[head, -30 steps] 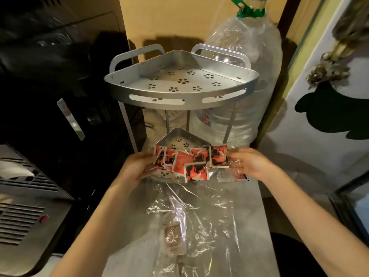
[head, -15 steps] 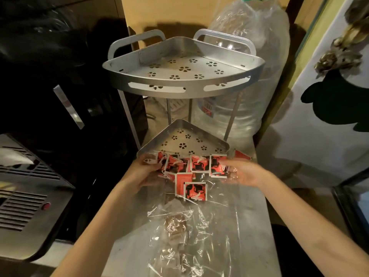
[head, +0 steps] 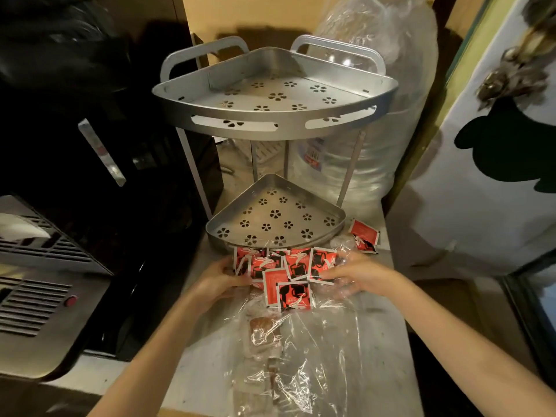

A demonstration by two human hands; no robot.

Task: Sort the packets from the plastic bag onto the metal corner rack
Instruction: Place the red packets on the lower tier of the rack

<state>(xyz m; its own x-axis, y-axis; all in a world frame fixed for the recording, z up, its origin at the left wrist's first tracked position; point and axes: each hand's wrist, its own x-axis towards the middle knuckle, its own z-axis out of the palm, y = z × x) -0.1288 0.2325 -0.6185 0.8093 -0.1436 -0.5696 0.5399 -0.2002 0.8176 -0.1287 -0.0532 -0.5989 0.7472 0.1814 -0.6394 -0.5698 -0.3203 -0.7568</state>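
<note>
Between the two hands, at lower centre of the frame: a loose fan of red packets [head: 285, 272] is bracketed from both sides, just in front of the lower tray.

Left grip: the left hand [head: 216, 281] is curled against the left edge of the fan, with thumb and fingers closed on the outermost packets; how many are actually caught cannot be told.

Right grip: the right hand [head: 358, 276] is laid against the right edge, its fingers [head: 329, 273] bent over a packet corner and over a fold of clear film; whether film or packet is pinched cannot be told.

Packets relative to the grips: the bunch is spanned, not enclosed. The lowest two packets hang below the line of the hands and are held only by overlap, as judged.

Stray packet: one red packet [head: 364, 236] is seen lying on the worktop [head: 382, 332] at right, beside the rack's rim, apart from both hands.

Plastic bag: the bag [head: 301, 356] is spread flat below the hands, with brownish packets still inside.

Metal corner rack: the rack [head: 275, 219] is stood just behind the fan; both trays are seen without packets.

Risk, slipping: if the fan is lifted as one, the unpinched lower packets may be shed onto the bag.

Risk, snagging: film caught under the right fingers may be dragged along, and the bag's contents pulled.

Risk, rim: the raised front lip may be struck and the fan scattered.
</note>
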